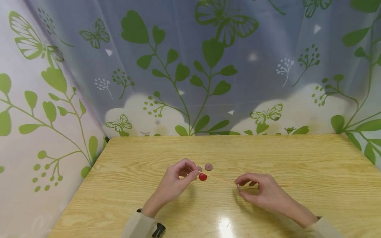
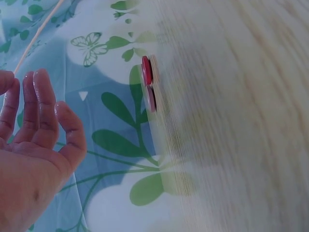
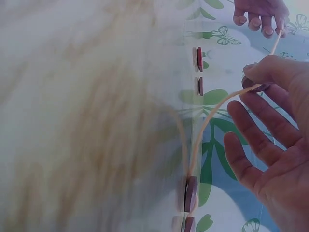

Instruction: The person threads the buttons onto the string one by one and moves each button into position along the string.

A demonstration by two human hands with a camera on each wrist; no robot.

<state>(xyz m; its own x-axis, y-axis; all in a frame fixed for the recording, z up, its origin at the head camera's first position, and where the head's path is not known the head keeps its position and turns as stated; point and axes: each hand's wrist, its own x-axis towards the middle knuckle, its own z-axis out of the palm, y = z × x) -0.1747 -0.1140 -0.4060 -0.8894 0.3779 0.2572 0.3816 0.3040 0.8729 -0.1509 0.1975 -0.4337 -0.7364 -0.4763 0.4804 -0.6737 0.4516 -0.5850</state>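
Note:
My left hand point(image 1: 180, 177) pinches one end of a thin pale orange cord point(image 1: 220, 178) between thumb and index finger. The cord runs taut to my right hand point(image 1: 263, 190), where thumb and index finger pinch a brown button point(image 3: 248, 83) with the cord at it. In the right wrist view the cord curves on down to another dark button point(image 3: 191, 193) on the table, with one more point(image 3: 189, 224) below it. Beside the left fingertips lie a red button point(image 1: 203, 177) and a brown four-hole button point(image 1: 208, 167). A further brown button point(image 1: 199, 169) is partly hidden by that hand.
The wood-grain table point(image 1: 134, 155) ends at the back against a curtain point(image 1: 178, 66) printed with leaves and butterflies. More printed cloth point(image 1: 18, 148) hangs along the left side. A black buckle point(image 1: 159, 230) sits at the left sleeve.

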